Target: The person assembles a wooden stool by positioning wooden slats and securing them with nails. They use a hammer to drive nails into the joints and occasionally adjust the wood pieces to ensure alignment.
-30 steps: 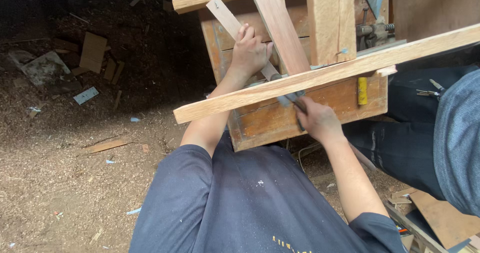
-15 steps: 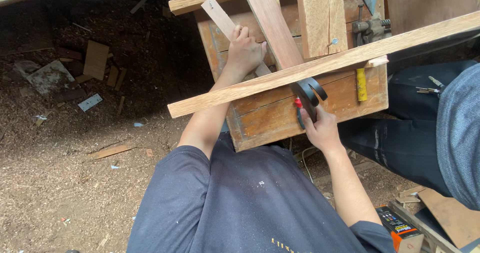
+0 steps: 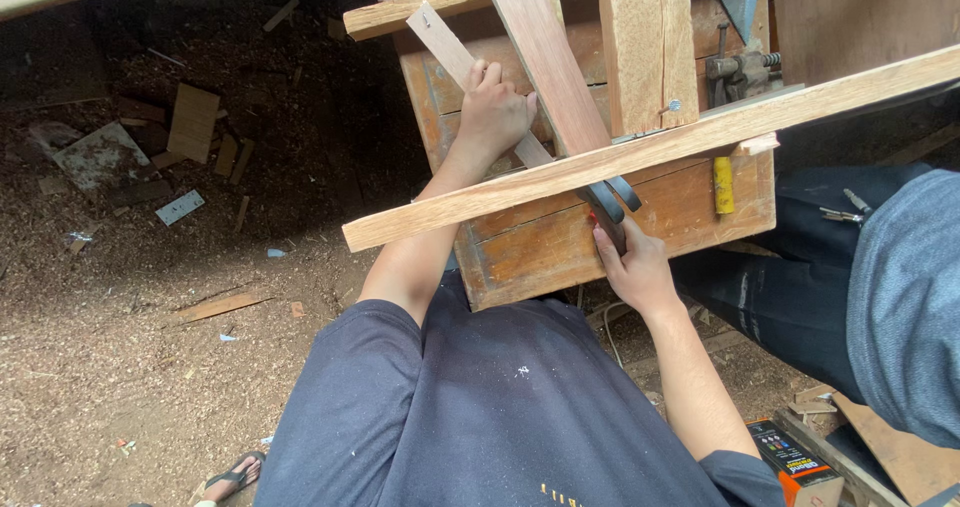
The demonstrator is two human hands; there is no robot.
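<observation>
My left hand (image 3: 495, 117) is closed around a thin pale wooden strip (image 3: 440, 42) that lies slanted on a brown wooden workbench (image 3: 540, 252). A long light batten (image 3: 450, 207) crosses the bench front at a slant. Just below it, my right hand (image 3: 635, 267) grips the handle of a black clamp (image 3: 612, 199) whose jaw sits against the batten's underside. A reddish plank (image 3: 540, 47) and a thick upright post (image 3: 645, 37) stand beside the left hand.
A yellow-handled tool (image 3: 722, 185) hangs on the bench front. Another person in jeans (image 3: 900, 287) sits at the right. An orange box (image 3: 795, 462) lies at the lower right. Wood scraps (image 3: 190, 122) and a sandal (image 3: 235, 475) lie on the sawdust floor (image 3: 120, 367) to the left.
My right hand has brought the black clamp up under the batten and now holds its handle. The left hand stays on the thin strip.
</observation>
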